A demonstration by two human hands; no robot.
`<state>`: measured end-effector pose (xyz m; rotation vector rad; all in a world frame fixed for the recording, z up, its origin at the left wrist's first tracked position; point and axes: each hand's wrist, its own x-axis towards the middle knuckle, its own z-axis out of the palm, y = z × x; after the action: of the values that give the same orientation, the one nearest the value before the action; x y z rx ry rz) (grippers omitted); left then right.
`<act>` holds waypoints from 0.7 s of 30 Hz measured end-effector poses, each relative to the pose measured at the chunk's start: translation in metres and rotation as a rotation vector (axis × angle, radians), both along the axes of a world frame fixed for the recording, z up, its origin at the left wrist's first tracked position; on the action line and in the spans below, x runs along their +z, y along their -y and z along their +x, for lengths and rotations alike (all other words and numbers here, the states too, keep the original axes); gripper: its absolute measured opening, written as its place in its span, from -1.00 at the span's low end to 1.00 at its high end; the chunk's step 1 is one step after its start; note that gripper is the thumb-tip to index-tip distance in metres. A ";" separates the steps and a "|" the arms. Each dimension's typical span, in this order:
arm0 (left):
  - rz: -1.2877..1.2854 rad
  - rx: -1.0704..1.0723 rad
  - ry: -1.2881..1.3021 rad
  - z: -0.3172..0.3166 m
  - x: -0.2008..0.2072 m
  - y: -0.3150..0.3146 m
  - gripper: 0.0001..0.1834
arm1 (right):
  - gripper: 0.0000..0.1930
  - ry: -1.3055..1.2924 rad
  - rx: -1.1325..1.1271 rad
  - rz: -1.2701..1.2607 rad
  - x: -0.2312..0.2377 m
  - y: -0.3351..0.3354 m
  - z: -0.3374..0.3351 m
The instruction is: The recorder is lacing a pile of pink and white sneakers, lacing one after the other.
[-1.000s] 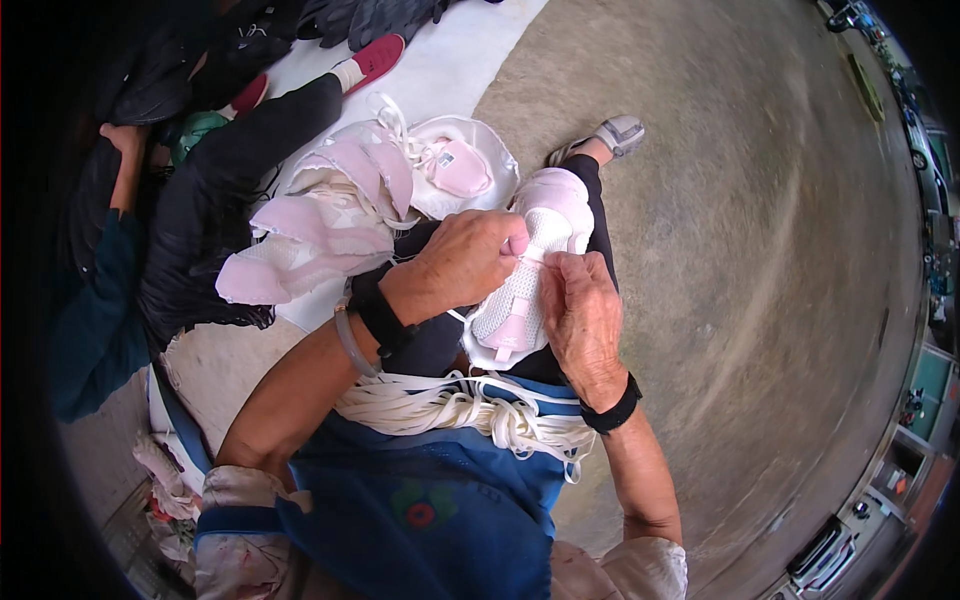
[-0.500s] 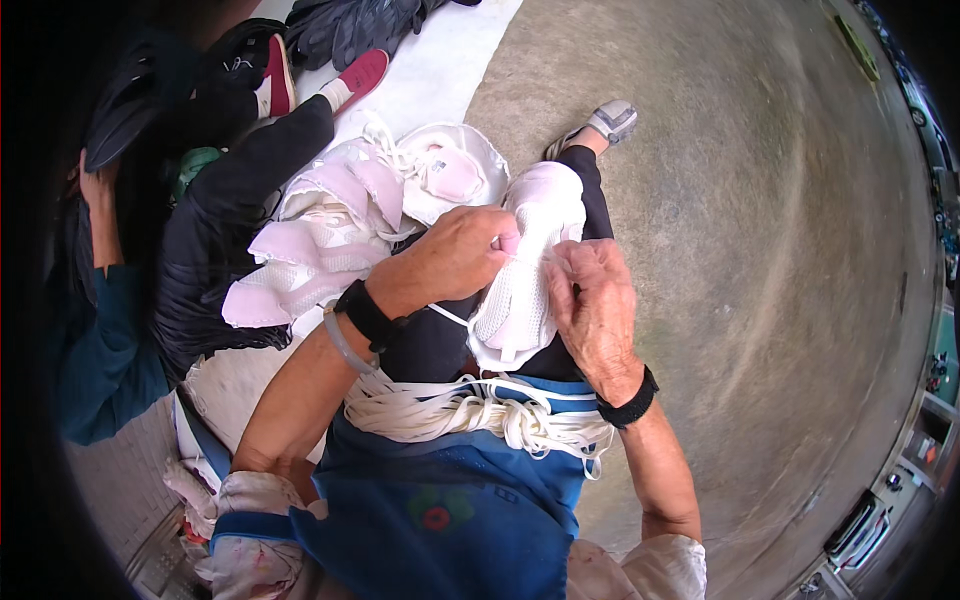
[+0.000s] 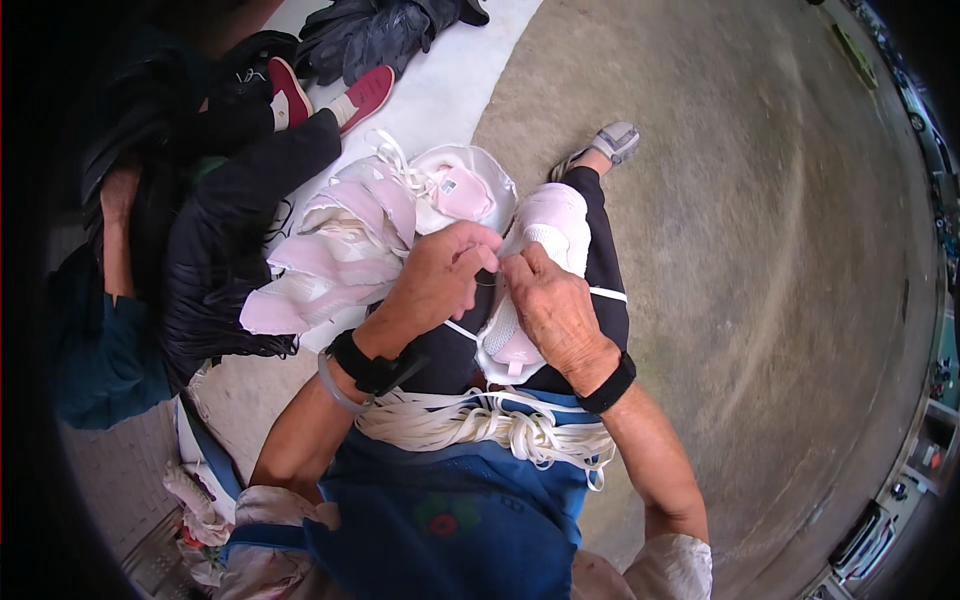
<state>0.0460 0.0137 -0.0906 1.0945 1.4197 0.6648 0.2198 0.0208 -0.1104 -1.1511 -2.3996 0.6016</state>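
Note:
A white and pink shoe upper [image 3: 548,222] lies over my right knee. My left hand [image 3: 440,285] is closed, its fingertips pinching a thin white lace [image 3: 462,331] that runs down to the upper. My right hand [image 3: 555,312] rests on the upper and pinches its edge, fingertips touching those of my left hand. Both wrists carry black bands. A bundle of white laces [image 3: 480,425] lies across my lap against the blue apron [image 3: 450,510].
A pile of pink and white shoe uppers [image 3: 345,250] lies at my left on a white sheet [image 3: 450,90]. Beside it sits another person in black clothes [image 3: 215,250] and red shoes [image 3: 365,95]. Bare concrete floor [image 3: 760,280] stretches to the right.
My right hand has moved from lying flat on the upper to meeting my left fingertips. My left hand has loosened its fist into a pinch.

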 end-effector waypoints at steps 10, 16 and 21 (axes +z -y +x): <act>-0.097 0.285 0.459 -0.006 0.033 0.026 -0.71 | -0.90 -0.817 -0.078 -1.080 0.076 0.048 0.002; 0.078 0.081 0.194 0.008 0.046 0.041 -0.75 | -0.80 -1.093 -0.367 -1.021 0.048 0.040 0.001; 0.348 -0.017 -0.090 0.014 0.039 0.052 -0.77 | -0.67 -1.247 -0.301 -1.124 0.054 0.044 0.004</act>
<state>0.0595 -0.0379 -0.0517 1.4205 1.4011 0.8819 0.2238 -0.0229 -0.0561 -0.9195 -0.7255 1.9172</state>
